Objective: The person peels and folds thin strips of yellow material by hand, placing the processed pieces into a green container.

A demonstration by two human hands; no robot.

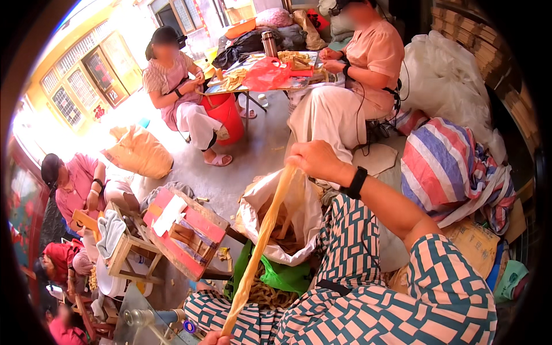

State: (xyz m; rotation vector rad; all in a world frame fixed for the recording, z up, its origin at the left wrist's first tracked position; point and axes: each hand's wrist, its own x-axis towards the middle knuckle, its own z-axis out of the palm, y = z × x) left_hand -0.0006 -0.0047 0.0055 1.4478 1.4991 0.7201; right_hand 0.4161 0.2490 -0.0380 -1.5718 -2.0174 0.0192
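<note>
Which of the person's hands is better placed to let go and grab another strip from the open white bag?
Probably the right hand. It pinches the top end of the tan strip just above the white bag. The left hand grips the bottom end low at the picture's edge, farther from the bag's mouth.

White plastic sack (305, 221): open-mouthed, crumpled, at centre of the head view, just below the raised right hand (313, 161); holds pale tan strips. Striped woven bag (445, 169): bulging, red, blue and white bands, at right beside the white sack. Tan sack (138, 152): lumpy, yellowish-brown, on the floor at left. Large white bag (440, 77): crumpled, translucent, at upper right behind the seated person. Red plastic bag (265, 75): small, bunched, on the far table. Brown paper package (477, 244): flat, tan with dark print, at lower right under the striped bag. Red decorations on the window panes at upper left; too small to tell shape.
</note>
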